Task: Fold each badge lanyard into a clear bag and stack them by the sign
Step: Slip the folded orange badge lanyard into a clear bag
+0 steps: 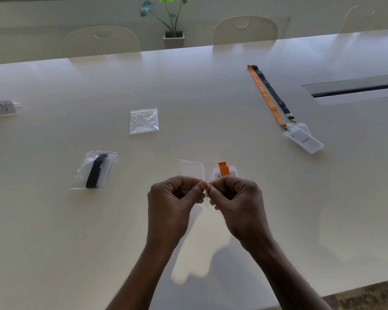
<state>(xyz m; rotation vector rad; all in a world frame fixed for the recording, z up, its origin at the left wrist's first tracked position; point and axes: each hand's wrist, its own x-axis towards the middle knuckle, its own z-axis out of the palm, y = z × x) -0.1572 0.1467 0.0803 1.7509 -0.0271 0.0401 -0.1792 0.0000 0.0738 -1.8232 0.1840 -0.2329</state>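
Bare table (54,220) runs along the near left, giving open passage toward the sign (0,108) at far left. Obstacles: bagged lanyard (96,170) left of centre, empty bag (143,120) beyond it, loose lanyards (273,95) and cable slot (356,88) far right.

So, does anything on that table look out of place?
Only mildly: the clear bag holding a folded black lanyard lies tilted, apart from the white paper sign at the far left. Nothing looks spilled or damaged.

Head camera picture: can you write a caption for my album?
Left hand and right hand pinch a clear bag above the table, a folded orange lanyard lying just behind.
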